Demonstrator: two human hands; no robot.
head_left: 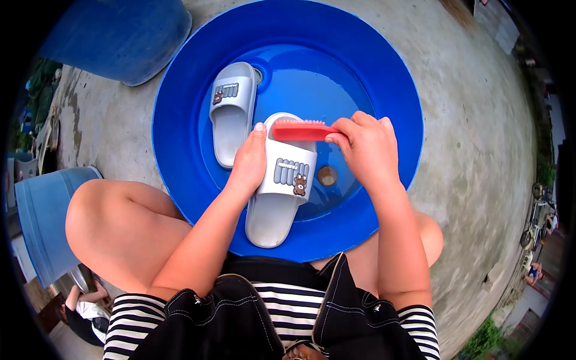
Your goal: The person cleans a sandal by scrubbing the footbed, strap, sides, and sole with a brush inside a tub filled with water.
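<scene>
My left hand (249,163) grips the left edge of a white slide slipper (273,219) with a grey cartoon patch and a small brown bear on its strap. The slipper is held over a round blue tub (397,120). In my right hand (369,147) is a red scrubbing brush (300,131), its handle pinched between thumb and fingers. The brush head lies across the slipper's toe opening, pale bristles facing away from me. A matching slipper (231,129) rests in the tub to the left, next to a round drain fitting (258,74).
Shallow water (312,78) covers the tub's bottom, where a round brownish object (327,176) lies. Another blue tub (120,36) stands at upper left, and a light-blue bucket (51,216) beside my left knee. A person (87,312) is at lower left. Concrete ground (462,150) surrounds the tub.
</scene>
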